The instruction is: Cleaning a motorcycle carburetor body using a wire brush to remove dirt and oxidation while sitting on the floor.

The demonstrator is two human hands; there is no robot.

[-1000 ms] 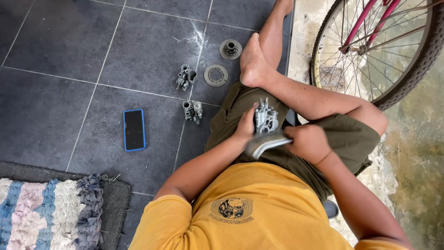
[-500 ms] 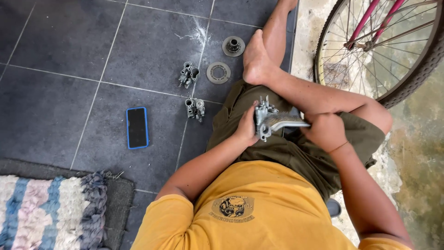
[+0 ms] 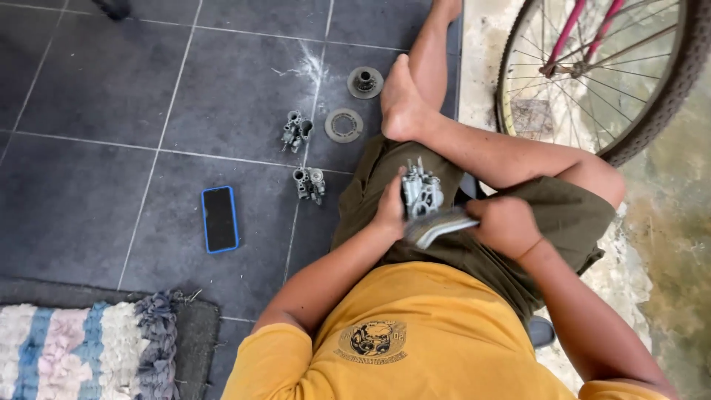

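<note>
Left hand (image 3: 390,210) grips a grey metal carburettor-like part (image 3: 421,191), held upright over the lap above the olive shorts (image 3: 548,215). Right hand (image 3: 505,226) is clenched on a brush (image 3: 437,227), its head against the part's lower side. On the dark tiled floor (image 3: 96,96): two similar metal parts (image 3: 296,131) (image 3: 309,183), a flat ring disc (image 3: 344,125), a round hub piece (image 3: 364,81). Blue-cased phone (image 3: 220,219) lies screen-up near the striped rug (image 3: 81,348). Bicycle wheel (image 3: 600,74) at the far right edge.
</note>
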